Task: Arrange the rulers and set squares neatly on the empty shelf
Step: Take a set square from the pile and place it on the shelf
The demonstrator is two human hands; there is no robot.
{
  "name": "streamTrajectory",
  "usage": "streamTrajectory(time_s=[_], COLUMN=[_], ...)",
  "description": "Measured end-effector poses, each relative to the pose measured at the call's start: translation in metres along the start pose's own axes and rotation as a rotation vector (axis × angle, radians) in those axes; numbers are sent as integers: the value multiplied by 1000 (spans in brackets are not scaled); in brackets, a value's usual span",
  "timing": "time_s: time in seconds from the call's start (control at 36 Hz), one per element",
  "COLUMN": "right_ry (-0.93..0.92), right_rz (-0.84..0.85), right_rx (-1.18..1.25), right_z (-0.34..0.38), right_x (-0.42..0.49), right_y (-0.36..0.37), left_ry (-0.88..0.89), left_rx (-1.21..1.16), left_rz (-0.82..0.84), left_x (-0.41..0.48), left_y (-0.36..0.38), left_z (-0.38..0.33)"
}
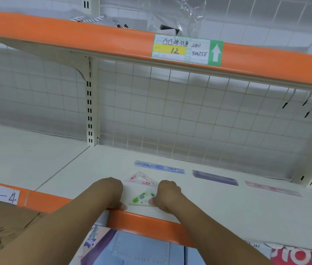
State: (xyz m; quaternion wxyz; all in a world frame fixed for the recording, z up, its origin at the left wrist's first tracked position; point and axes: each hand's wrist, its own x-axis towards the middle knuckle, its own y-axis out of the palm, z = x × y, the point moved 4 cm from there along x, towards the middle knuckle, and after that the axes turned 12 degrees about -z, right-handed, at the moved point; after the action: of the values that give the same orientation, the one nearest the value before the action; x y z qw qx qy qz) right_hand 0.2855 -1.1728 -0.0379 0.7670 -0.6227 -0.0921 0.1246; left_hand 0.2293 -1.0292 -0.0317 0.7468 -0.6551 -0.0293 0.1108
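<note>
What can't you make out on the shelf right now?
- Green set square, head view: both ends covered by the left hand and right hand.
- Pink set square: markings blurred.
- Three rulers: scale marks too small.
- Fingers: mostly hidden behind the backs of the hands; grip unclear.

Bright, even overhead light; soft shadows under upper shelf (pixel 113 37); wide-angle bending at edges; slight blur.

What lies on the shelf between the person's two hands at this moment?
In the head view, a clear set square with green print lies between the left hand and right hand, near the shelf front edge; a pink-printed set square sits just behind.
</note>
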Motion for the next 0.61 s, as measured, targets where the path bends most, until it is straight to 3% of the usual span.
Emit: streamTrajectory(time_s=[0.39, 0.61], right_ry=[4, 23], right_rz=[34, 17], right_rx=[20, 261], right_z=[3, -8], right_x=[0, 2], right_y=[4, 2], left_ry=[4, 4], left_rx=[16, 0], left_rz=[14, 13], left_x=[-1, -5], left_y=[0, -3], left_z=[-1, 0])
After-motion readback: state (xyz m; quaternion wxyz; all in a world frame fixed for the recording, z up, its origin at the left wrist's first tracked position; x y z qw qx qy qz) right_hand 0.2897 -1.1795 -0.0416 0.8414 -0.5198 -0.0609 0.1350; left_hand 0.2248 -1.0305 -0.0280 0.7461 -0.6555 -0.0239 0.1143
